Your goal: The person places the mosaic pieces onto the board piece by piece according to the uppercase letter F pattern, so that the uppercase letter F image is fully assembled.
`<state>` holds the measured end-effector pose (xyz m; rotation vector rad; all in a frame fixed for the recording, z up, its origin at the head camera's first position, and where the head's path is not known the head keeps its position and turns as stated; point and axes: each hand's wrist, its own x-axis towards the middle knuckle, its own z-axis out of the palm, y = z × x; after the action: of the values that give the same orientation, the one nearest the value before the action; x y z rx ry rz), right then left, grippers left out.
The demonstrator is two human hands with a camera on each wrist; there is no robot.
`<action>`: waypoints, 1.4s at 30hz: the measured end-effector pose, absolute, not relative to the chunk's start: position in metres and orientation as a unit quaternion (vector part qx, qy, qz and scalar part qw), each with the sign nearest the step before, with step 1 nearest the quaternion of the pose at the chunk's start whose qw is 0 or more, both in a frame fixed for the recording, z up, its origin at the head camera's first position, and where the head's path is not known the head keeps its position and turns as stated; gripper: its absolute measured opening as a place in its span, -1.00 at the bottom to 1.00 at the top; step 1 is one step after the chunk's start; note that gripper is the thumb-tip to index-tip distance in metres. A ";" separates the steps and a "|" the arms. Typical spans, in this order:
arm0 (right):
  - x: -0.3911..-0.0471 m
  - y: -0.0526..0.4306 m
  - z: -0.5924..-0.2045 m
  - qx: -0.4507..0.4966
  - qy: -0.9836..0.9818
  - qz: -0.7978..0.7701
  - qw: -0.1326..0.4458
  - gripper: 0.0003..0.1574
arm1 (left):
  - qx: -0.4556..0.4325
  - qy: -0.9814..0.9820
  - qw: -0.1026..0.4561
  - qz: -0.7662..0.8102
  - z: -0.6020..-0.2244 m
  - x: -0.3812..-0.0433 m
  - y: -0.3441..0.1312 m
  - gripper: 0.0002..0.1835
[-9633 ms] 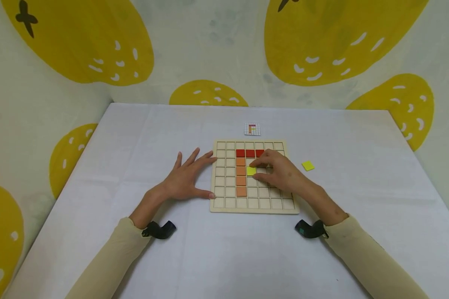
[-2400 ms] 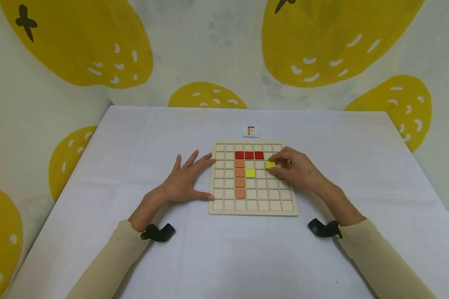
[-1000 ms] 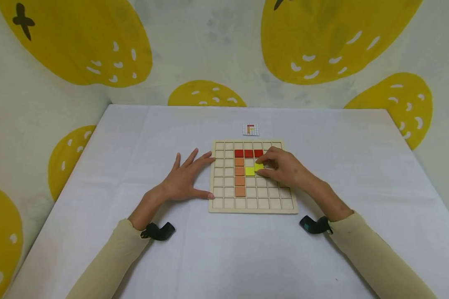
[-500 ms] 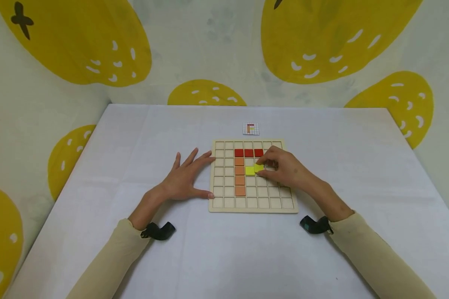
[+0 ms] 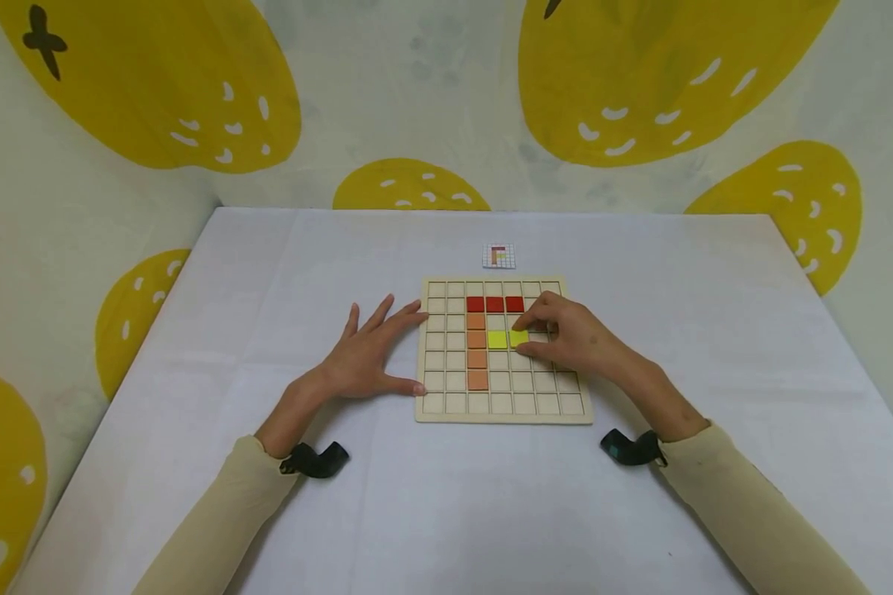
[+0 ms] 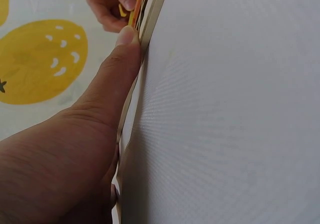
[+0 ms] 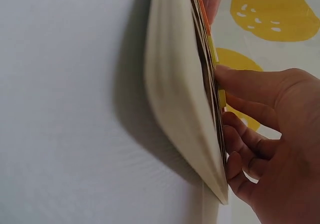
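A wooden grid board [image 5: 502,417] lies on the white-covered table. Along its left edge rests my left hand [image 5: 360,359], fingers spread, with thumb and fingertips touching the rim; the left wrist view shows the thumb [image 6: 107,79] against the edge. My right hand [image 5: 576,339] pinches a yellow square tile [image 5: 518,339] between thumb and fingers, at the cell right of another yellow tile [image 5: 497,340]. Red tiles [image 5: 494,304] form a short row above, and several orange tiles [image 5: 477,340] make a column at the left. In the right wrist view, the thumb [image 7: 250,86] meets the tile's edge.
Behind the board lies a small card [image 5: 499,256] printed with a coloured grid pattern. The table [image 5: 342,248] meets a wall [image 5: 417,91] painted with large yellow shapes at the back. Dark wrist cameras [image 5: 320,460] sit at both cuffs.
The second yellow tile, earlier on the table at right, was picked up by my right hand, carried left over the board and lowered beside the first yellow tile. My left hand stays put.
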<state>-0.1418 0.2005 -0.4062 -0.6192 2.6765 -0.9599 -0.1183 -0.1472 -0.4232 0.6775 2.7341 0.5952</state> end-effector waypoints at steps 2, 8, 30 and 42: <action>-0.142 0.200 -0.407 -0.209 0.914 -0.328 0.118 -0.64 | 0.232 0.942 0.131 0.205 -0.423 -0.118 -0.147 0.18; -0.141 0.200 -0.407 -0.206 0.915 -0.326 0.117 -0.64 | 0.232 0.942 0.133 0.205 -0.424 -0.118 -0.147 0.18; -0.148 0.215 -0.399 -0.170 0.918 -0.343 0.104 -0.47 | 0.225 0.944 0.134 0.202 -0.414 -0.117 -0.146 0.07; -0.158 0.241 -0.386 -0.122 0.935 -0.325 0.076 -0.28 | 0.186 0.949 0.090 0.236 -0.402 -0.124 -0.147 -0.20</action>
<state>-0.1577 0.2414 -0.3863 -0.3671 2.8027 -0.9749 -0.1237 -0.1470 -0.4016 0.5536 2.8230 0.7014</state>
